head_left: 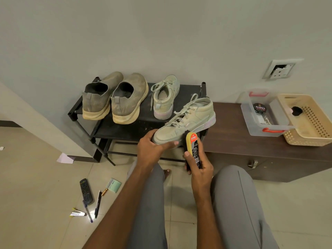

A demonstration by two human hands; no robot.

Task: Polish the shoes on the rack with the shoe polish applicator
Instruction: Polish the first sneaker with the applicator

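Nearest: grey-trousered knees, both forearms reaching forward. Right hand wrapped round the shoe polish applicator, held upright, yellow sponge end up, dark edge turned toward the shoe. Left hand grips the toe of a pale green high-top, thumb along the sole edge; the shoe is lifted off the rack and tilted, heel up to the right. Applicator tip just beside the shoe's side near the toe; cannot tell whether it actually touches.

Floor, left of the knees: remote control, pens, a small green card.

Behind the hands: black shoe rack. On its top shelf, the matching pale green high-top and a pair of dusty tan slip-on sneakers, heels toward the camera.

Right: dark wooden counter carrying a clear plastic box with a round polish tin inside, and a beige basket holding something dark.

Progress, judged: early. The held shoe shows no obvious sheen or dark marks, so work on it looks barely under way. Its partner and the tan pair look untouched; the tan pair is visibly grimy.

Hidden: the held shoe's far side and sole; the applicator's sponge face; lower rack shelves mostly blocked; basket object unidentifiable.
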